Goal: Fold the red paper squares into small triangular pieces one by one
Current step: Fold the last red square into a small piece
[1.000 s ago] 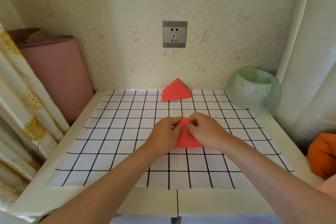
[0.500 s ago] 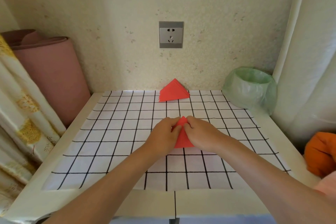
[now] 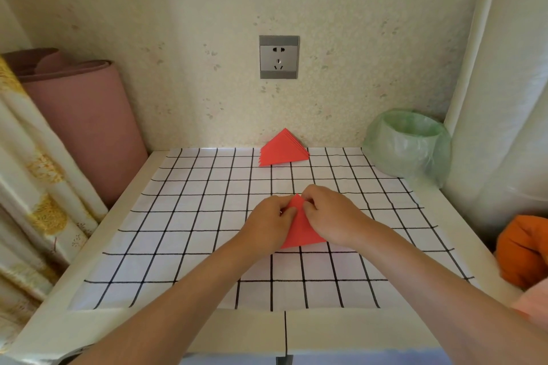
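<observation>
Paper first: red paper triangle (image 3: 301,231) flat on the black-and-white grid cloth (image 3: 192,216), about mid-bench, apex toward the wall. Sits under both hands, with only the apex, a strip of the middle and the near base edge showing between them.

Left hand (image 3: 268,222) on the left side, fingers curled, pinching the paper just below the apex. Right hand (image 3: 332,216) on the right side, fingers curled likewise, pinching the opposite edge. Fingertips of the 2 hands almost touching across the strip of red.

Stack of folded red triangles (image 3: 281,149) at the far edge of the cloth, just before the wall, below the grey wall socket (image 3: 278,57) and well apart from the hands. Slightly fanned along its left edge; count not readable.

Bin lined with a green plastic bag (image 3: 407,145) at the far right corner of the white bench (image 3: 133,332). Pink rolled mat (image 3: 83,127) upright left of the bench, floral curtain (image 3: 29,201) beside it. Orange fabric (image 3: 522,252) off the right edge.
</observation>
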